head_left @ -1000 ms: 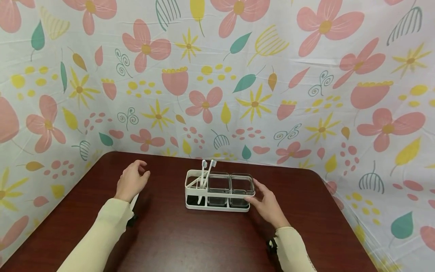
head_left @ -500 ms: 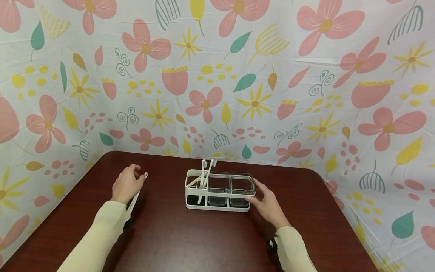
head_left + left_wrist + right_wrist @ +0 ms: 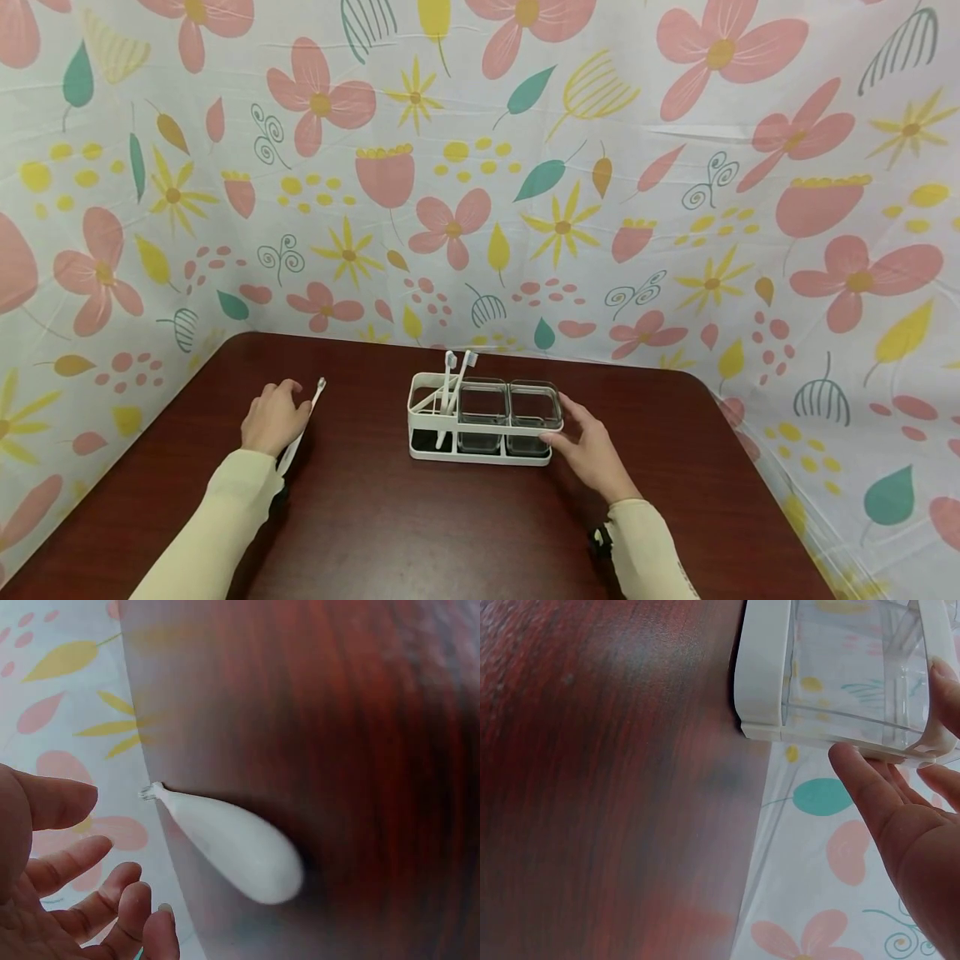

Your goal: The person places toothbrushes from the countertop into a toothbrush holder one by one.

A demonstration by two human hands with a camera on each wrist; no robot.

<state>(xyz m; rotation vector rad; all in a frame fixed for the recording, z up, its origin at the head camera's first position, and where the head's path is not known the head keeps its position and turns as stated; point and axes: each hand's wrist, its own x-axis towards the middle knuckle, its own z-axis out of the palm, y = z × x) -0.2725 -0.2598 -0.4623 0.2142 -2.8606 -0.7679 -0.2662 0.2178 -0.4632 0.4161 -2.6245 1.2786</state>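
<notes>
The left hand (image 3: pixel 272 419) hovered with its grip loosely parted, holding nothing, just beside a lone toothbrush (image 3: pixel 244 851) lying on the surface (image 3: pixel 367 517). The right hand (image 3: pixel 592 450) pinched the white rack (image 3: pixel 487 427) by its end, probably to steady it; two toothbrushes (image 3: pixel 447 392) leaned in its leftmost compartment, seemingly propped by the rim

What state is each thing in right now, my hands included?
White rack: upright on the table
Left clear cup: upright, open-topped, in the rack
Right clear cup: the same
Two racked toothbrushes: leaning, heads up
Loose toothbrush: lying on the table, unheld
Left hand: loosely curled, holding nothing
Right hand: grips the rack's right end
</notes>
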